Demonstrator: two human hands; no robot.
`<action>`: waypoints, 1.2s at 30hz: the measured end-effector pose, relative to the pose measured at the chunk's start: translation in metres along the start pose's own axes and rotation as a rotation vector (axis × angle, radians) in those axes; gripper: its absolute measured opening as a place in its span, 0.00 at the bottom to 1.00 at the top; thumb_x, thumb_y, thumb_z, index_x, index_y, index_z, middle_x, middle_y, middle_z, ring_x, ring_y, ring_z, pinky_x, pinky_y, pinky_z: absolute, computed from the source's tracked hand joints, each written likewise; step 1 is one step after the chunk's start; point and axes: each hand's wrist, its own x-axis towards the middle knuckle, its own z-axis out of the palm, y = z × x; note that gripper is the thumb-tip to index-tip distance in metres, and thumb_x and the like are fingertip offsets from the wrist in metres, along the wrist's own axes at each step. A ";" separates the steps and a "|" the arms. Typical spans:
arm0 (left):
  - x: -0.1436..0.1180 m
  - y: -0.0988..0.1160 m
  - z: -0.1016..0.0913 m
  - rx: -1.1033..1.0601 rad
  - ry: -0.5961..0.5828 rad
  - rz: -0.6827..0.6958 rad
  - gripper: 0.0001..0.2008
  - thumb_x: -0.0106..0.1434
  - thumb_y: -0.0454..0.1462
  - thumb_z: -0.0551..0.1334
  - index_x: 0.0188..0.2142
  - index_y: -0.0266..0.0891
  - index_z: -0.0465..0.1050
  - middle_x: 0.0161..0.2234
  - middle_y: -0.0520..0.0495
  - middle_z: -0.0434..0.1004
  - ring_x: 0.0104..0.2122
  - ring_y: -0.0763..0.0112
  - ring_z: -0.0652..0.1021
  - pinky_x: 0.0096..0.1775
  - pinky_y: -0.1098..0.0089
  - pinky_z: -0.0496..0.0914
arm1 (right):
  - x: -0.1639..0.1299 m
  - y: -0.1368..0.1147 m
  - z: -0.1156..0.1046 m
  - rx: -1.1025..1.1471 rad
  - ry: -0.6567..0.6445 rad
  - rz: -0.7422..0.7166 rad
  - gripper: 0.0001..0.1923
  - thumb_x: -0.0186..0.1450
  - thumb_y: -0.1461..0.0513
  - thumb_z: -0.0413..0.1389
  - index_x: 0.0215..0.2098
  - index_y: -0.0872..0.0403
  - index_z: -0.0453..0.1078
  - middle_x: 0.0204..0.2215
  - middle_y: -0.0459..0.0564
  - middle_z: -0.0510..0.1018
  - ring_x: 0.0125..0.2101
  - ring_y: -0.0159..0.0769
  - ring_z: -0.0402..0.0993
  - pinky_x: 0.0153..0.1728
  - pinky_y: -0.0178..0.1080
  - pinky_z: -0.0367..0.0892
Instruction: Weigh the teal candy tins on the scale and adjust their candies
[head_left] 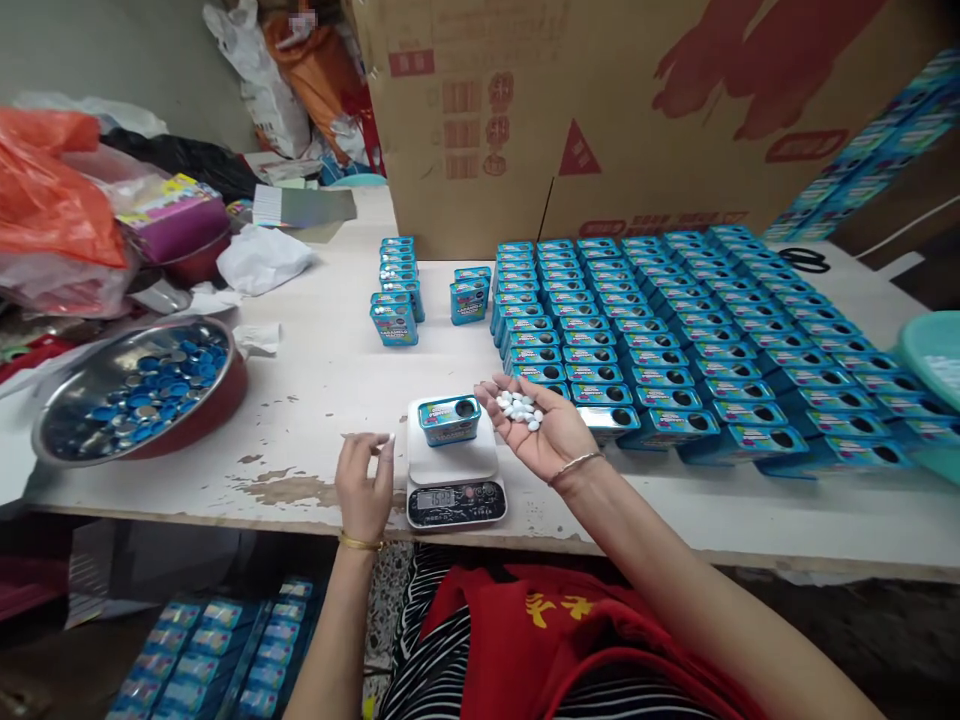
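My right hand point(551, 430) is palm up and cupped, holding a small heap of white candies point(520, 408). Just left of it, a blue tin point(449, 420) with a round dark opening in its top stands on a white digital scale point(454, 465). The scale's display is lit, but I cannot read its digits surely. My left hand point(364, 485) hovers left of the scale, fingers curled and thumb raised, with a small white candy point(391, 438) at the fingertips. Neither hand touches the tin.
Rows of blue tins point(660, 340) with open tops fill the table's right side. Several tins point(394, 318) stand behind the scale. A metal bowl point(67, 400) of blue caps is at left, a teal basin point(930, 345) at right. A large cardboard box point(480, 215) stands behind.
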 end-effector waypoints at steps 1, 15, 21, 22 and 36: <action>0.010 0.011 -0.002 -0.028 0.036 0.045 0.06 0.65 0.38 0.56 0.38 0.37 0.69 0.34 0.46 0.69 0.36 0.69 0.71 0.38 0.67 0.67 | -0.002 -0.002 -0.003 0.028 0.013 -0.010 0.12 0.67 0.68 0.45 0.40 0.65 0.69 0.32 0.61 0.79 0.35 0.40 0.80 0.32 0.35 0.77; 0.004 0.125 0.033 -0.066 -0.483 0.517 0.11 0.66 0.38 0.54 0.46 0.37 0.67 0.42 0.42 0.70 0.40 0.66 0.70 0.40 0.65 0.69 | -0.035 0.012 -0.074 0.089 0.038 0.080 0.17 0.69 0.64 0.43 0.41 0.62 0.72 0.34 0.56 0.81 0.32 0.33 0.79 0.31 0.33 0.76; -0.038 0.144 0.065 0.020 -0.657 0.508 0.09 0.68 0.36 0.51 0.36 0.35 0.68 0.36 0.44 0.70 0.35 0.69 0.71 0.35 0.70 0.70 | -0.047 0.018 -0.110 0.093 0.193 0.063 0.17 0.67 0.65 0.43 0.35 0.59 0.74 0.35 0.56 0.81 0.43 0.37 0.77 0.47 0.41 0.73; -0.039 0.143 0.066 0.018 -0.673 0.513 0.10 0.68 0.36 0.50 0.36 0.35 0.68 0.37 0.44 0.70 0.35 0.69 0.71 0.35 0.70 0.70 | -0.047 0.018 -0.112 0.100 0.208 0.060 0.17 0.67 0.65 0.43 0.34 0.59 0.74 0.34 0.56 0.81 0.44 0.38 0.77 0.47 0.42 0.72; -0.040 0.132 0.070 -0.129 -0.614 0.463 0.10 0.68 0.36 0.51 0.35 0.34 0.68 0.35 0.43 0.70 0.35 0.70 0.72 0.39 0.69 0.72 | -0.038 0.018 -0.101 0.117 0.291 0.094 0.22 0.68 0.67 0.41 0.26 0.61 0.74 0.26 0.56 0.79 0.33 0.34 0.79 0.36 0.33 0.76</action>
